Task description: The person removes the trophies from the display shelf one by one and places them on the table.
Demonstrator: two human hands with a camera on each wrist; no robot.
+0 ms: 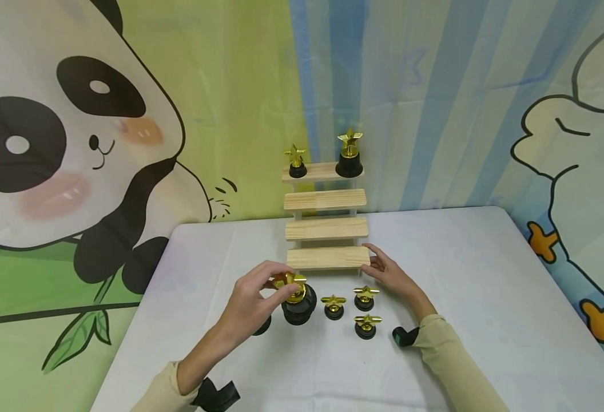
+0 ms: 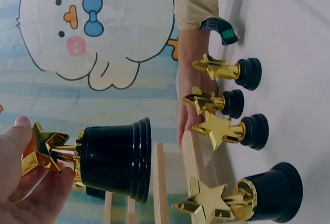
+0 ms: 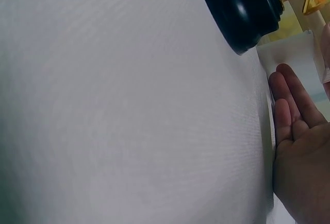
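Note:
My left hand pinches the gold star of a large black-based trophy and holds it a little above the white table. In the left wrist view the same trophy hangs from my fingers. A second large trophy stands on the table beside it, mostly hidden behind my hand in the head view. Three small star trophies stand between my hands. My right hand lies flat with straight fingers at the right end of the lowest step of the wooden stand; its palm is bare.
The stepped stand rises at the table's back. Its top step carries a small star trophy and a large one. A cartoon cloth backdrop hangs behind. The table's edge curves off on the left and right.

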